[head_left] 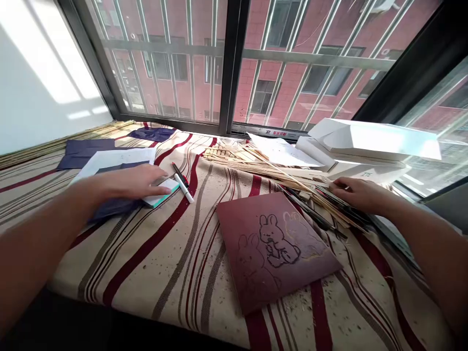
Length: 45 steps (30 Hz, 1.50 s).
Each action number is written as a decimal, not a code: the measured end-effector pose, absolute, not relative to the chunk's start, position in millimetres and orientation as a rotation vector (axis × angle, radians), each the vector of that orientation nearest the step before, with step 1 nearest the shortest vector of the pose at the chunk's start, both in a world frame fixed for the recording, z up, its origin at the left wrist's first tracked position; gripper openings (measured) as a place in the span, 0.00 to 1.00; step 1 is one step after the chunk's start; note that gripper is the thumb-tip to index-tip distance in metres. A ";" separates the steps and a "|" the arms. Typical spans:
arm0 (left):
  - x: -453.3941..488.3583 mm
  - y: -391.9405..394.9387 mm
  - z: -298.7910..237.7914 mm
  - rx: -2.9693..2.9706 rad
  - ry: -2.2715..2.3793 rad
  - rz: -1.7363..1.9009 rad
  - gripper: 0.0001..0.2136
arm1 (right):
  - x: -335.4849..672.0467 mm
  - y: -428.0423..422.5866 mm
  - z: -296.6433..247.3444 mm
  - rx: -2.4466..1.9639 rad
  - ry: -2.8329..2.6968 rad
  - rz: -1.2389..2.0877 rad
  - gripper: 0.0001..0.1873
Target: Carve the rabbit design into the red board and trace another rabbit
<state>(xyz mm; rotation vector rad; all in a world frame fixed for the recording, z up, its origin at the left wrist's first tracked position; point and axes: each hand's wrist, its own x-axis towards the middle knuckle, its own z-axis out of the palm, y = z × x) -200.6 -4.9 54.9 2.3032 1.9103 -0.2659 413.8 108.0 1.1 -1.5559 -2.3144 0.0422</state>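
Our left hand [131,183] lies spread on a pad [163,191], our right hand [360,192] pinches bamboo strips [278,168], and we can't read the window label [259,130]!

From this remote view I can make out a small white block [161,191] with a teal edge, lying flat on the striped cloth [73,273], its upper face partly hidden from my camera. Across the cloth to the right, I see a loose heap of thin, pale wooden strips [270,168], long and splintery, lying crossed and fanned rather than tied together. Slender dark tools [314,210] lie among the strips at the heap's near right end, angled roughly along them, but they are too small and shadowed for me to name exactly.
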 end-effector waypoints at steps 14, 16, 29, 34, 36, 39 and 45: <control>-49.4 -28.2 63.8 2.399 1.192 0.643 0.40 | 288.3 -10.3 69.8 -0.911 -2.023 0.962 0.27; -2.8 -28.5 61.0 2.494 1.147 0.613 0.40 | 272.7 -26.2 68.4 -0.829 -2.124 0.883 0.30; 32.2 -14.1 31.7 2.618 0.943 0.836 0.28 | 318.0 -62.9 34.7 -1.164 -2.111 0.678 0.18; 24.5 6.7 9.6 2.582 1.139 0.487 0.32 | 333.8 -82.4 18.3 -1.125 -1.616 1.292 0.22; 24.1 11.2 4.0 2.529 1.161 0.446 0.32 | 334.8 -89.1 15.4 -1.139 -1.632 1.314 0.22; 23.6 12.8 0.7 2.479 1.158 0.453 0.34 | 330.5 -101.6 13.9 -1.212 -1.943 0.835 0.18; 22.4 13.3 -0.5 2.445 1.221 0.473 0.29 | 315.1 -131.9 3.4 -1.273 -2.312 0.043 0.13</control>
